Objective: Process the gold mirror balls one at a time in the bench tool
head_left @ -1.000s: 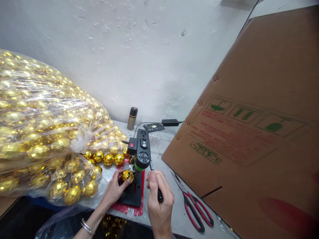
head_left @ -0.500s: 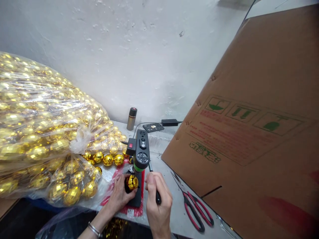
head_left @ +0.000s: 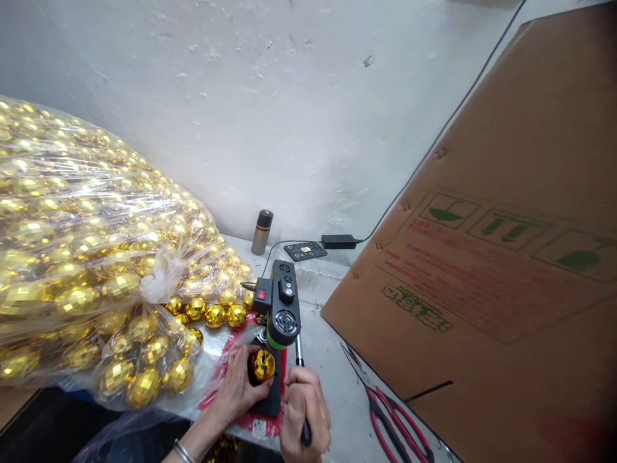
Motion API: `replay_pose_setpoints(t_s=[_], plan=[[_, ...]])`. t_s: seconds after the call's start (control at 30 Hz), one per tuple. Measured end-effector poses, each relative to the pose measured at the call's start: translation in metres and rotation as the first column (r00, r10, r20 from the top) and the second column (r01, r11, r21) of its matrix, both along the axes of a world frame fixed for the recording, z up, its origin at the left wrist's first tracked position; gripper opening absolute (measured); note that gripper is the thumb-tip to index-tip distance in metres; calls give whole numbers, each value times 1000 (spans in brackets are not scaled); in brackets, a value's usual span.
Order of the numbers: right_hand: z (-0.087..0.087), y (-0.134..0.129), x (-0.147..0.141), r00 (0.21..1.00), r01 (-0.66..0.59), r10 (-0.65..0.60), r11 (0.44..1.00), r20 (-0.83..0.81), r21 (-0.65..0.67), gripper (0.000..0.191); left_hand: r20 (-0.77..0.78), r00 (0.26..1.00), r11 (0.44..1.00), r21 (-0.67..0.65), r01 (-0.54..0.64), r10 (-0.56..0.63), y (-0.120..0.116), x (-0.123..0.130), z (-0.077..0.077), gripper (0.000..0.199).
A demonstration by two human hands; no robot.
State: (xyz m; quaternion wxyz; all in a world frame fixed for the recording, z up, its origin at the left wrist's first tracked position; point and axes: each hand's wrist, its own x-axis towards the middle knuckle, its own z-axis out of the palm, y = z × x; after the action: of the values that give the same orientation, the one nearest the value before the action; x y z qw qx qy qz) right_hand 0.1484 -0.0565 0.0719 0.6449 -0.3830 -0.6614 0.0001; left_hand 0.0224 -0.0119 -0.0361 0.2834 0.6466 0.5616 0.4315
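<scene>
My left hand (head_left: 241, 384), with a silver bangle at the wrist, has its thumb and fingers around a gold faceted ball (head_left: 263, 366). The ball sits at the base plate (head_left: 270, 404) of a small black machine (head_left: 284, 302), just below its head. My right hand (head_left: 306, 411) is closed around the black handle of a metal lever (head_left: 299, 352) on the machine's right side. Red plastic (head_left: 230, 360) lies under the base. A row of loose gold balls (head_left: 214, 315) rests to the left of the machine.
A big clear bag of gold balls (head_left: 72, 257) fills the left. A cardboard box (head_left: 501, 257) leans in at the right, with red-handled scissors (head_left: 398, 421) beside it. Behind the machine are a small bottle (head_left: 261, 232), a patterned black case (head_left: 306, 251) and a power adapter (head_left: 339, 242).
The lever handle and my right hand have moved down toward the table's front edge. My left hand still holds the ball at the base. The whole view has shifted slightly.
</scene>
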Motion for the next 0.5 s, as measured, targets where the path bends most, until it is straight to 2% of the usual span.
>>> replay_pose_setpoints(t_s=[0.2, 0.5], plan=[[-12, 2, -5, 997, 47, -46, 999, -57, 18, 29, -14, 1000, 1000, -8, -2, 2, 0, 2, 1, 43], [-11, -3, -18, 977, 115, -120, 993, -177, -38, 31, -7, 1000, 1000, -25, -10, 10, 0, 3, 3, 42]])
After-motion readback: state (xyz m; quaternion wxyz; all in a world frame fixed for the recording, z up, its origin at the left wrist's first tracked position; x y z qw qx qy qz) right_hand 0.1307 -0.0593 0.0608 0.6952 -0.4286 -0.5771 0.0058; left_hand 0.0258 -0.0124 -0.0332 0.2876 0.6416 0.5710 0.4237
